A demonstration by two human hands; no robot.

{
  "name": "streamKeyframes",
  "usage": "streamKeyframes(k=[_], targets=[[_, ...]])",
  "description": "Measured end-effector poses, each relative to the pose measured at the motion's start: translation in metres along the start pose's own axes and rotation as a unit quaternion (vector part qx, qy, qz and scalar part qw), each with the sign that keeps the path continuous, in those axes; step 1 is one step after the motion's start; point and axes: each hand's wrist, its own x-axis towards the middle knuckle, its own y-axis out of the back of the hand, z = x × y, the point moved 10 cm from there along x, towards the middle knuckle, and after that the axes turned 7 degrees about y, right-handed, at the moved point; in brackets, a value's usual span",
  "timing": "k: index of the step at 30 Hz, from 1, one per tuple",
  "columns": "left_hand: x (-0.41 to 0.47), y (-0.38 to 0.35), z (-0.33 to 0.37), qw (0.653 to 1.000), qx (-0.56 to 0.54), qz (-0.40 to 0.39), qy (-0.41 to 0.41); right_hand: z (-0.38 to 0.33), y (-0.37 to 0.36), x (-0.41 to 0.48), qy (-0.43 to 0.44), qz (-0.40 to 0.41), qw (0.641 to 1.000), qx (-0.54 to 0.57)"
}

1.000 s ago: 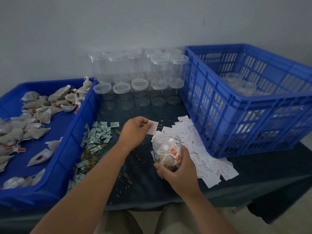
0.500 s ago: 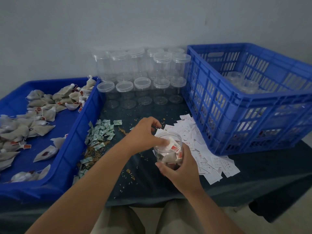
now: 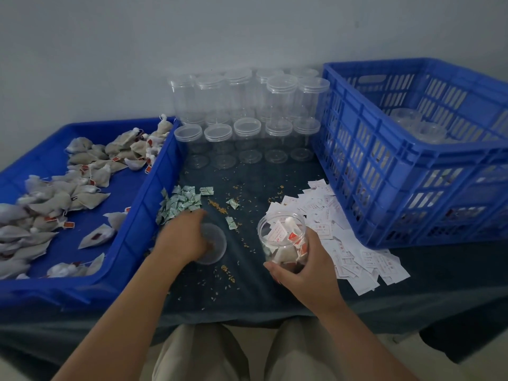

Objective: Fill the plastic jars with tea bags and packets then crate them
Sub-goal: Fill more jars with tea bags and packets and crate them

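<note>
Your right hand (image 3: 305, 266) is wrapped around the open jar (image 3: 283, 237) (tea bags and white packets inside), with the blue crate (image 3: 453, 156) at its 1 o'clock. At the jar's 9 o'clock, your left hand (image 3: 184, 237) lies over a clear lid (image 3: 215, 244), fingers bent; whether it grips is unclear.

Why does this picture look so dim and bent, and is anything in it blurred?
Head view: the light is dim and flat, with no hard shadows or glare. The wide lens bends straight lines toward the frame's edges, as on the blue crate. The left hand by the loose lid looks smeared, as if by motion. The jar in the right hand is sharp.
</note>
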Motion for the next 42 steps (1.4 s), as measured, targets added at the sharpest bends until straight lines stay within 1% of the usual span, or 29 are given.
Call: streamKeyframes(k=[2, 4, 6, 9, 10, 12, 14, 16, 18, 21, 23, 25, 27, 28, 29, 31, 33, 34, 35, 37, 38, 39, 40, 41, 42], targets=[[-0.005, 0.020, 0.009, 0.989, -0.141, 0.036, -0.014, 0.000, -0.001, 0.000, 0.005, -0.007, 1.000, -0.005], [-0.017, 0.037, 0.030, 0.961, -0.270, 0.046, -0.046, -0.002, -0.003, 0.000, 0.008, -0.016, 1.000, -0.010], [-0.030, 0.039, 0.057, 0.936, -0.344, -0.009, -0.072, -0.002, -0.006, 0.000, 0.010, -0.027, 1.000, -0.010], [-0.056, 0.033, 0.100, 0.912, -0.374, -0.096, -0.140, -0.004, -0.007, 0.001, 0.021, -0.033, 0.999, -0.007], [-0.065, 0.032, 0.111, 0.906, -0.373, -0.119, -0.162, -0.005, -0.008, 0.001, 0.028, -0.035, 0.999, -0.006], [-0.079, 0.026, 0.130, 0.912, -0.322, -0.133, -0.216, -0.006, -0.009, 0.003, 0.028, -0.042, 0.999, -0.006], [-0.088, 0.023, 0.146, 0.931, -0.238, -0.098, -0.259, -0.004, -0.010, 0.004, 0.022, -0.046, 0.999, -0.006], [-0.090, 0.024, 0.158, 0.944, -0.189, -0.062, -0.265, -0.002, -0.012, 0.005, 0.022, -0.050, 0.998, 0.005], [-0.088, 0.022, 0.167, 0.954, -0.163, -0.059, -0.247, -0.004, -0.013, 0.006, 0.030, -0.053, 0.998, 0.023], [-0.084, 0.009, 0.181, 0.968, -0.111, -0.074, -0.211, -0.009, -0.014, 0.006, 0.063, -0.049, 0.997, 0.012], [-0.082, 0.007, 0.187, 0.977, -0.088, -0.055, -0.187, -0.011, -0.012, 0.007, 0.076, -0.039, 0.996, -0.003], [-0.077, 0.003, 0.188, 0.983, -0.089, -0.058, -0.149, -0.009, -0.010, 0.006, 0.076, -0.022, 0.997, -0.008], [-0.070, -0.001, 0.183, 0.985, -0.112, -0.088, -0.097, -0.007, -0.009, 0.003, 0.067, -0.009, 0.997, -0.025], [-0.067, -0.002, 0.183, 0.985, -0.118, -0.095, -0.084, -0.004, -0.008, 0.003, 0.055, -0.003, 0.998, -0.036], [-0.066, -0.001, 0.185, 0.986, -0.108, -0.089, -0.089, -0.001, -0.007, 0.003, 0.041, 0.004, 0.998, -0.046], [-0.070, 0.003, 0.197, 0.987, -0.054, -0.048, -0.147, 0.002, -0.006, 0.004, 0.040, 0.007, 0.997, -0.071], [-0.079, 0.002, 0.210, 0.973, 0.008, -0.010, -0.230, 0.001, -0.008, 0.006, 0.069, -0.012, 0.990, -0.118], [-0.084, 0.000, 0.215, 0.962, 0.036, 0.003, -0.270, 0.005, -0.010, 0.005, 0.076, -0.023, 0.988, -0.134], [-0.089, -0.002, 0.219, 0.948, 0.062, 0.015, -0.311, 0.009, -0.012, 0.004, 0.061, -0.035, 0.990, -0.120], [-0.099, -0.006, 0.224, 0.912, 0.105, 0.025, -0.396, 0.016, -0.019, 0.004, 0.051, -0.063, 0.982, -0.172], [-0.104, -0.007, 0.224, 0.892, 0.112, 0.016, -0.438, 0.015, -0.019, 0.004, 0.058, -0.063, 0.976, -0.201], [-0.109, -0.007, 0.224, 0.873, 0.104, -0.003, -0.476, 0.016, -0.016, 0.005, 0.067, -0.052, 0.975, -0.206], [-0.113, -0.004, 0.223, 0.857, 0.081, -0.032, -0.507, 0.016, -0.015, 0.006, 0.072, -0.045, 0.983, -0.164], [-0.114, 0.003, 0.222, 0.847, 0.046, -0.064, -0.526, 0.017, -0.017, 0.006, 0.065, -0.061, 0.990, -0.109], [-0.113, 0.010, 0.222, 0.845, 0.005, -0.099, -0.526, 0.014, -0.020, 0.006, 0.070, -0.088, 0.992, -0.059]])
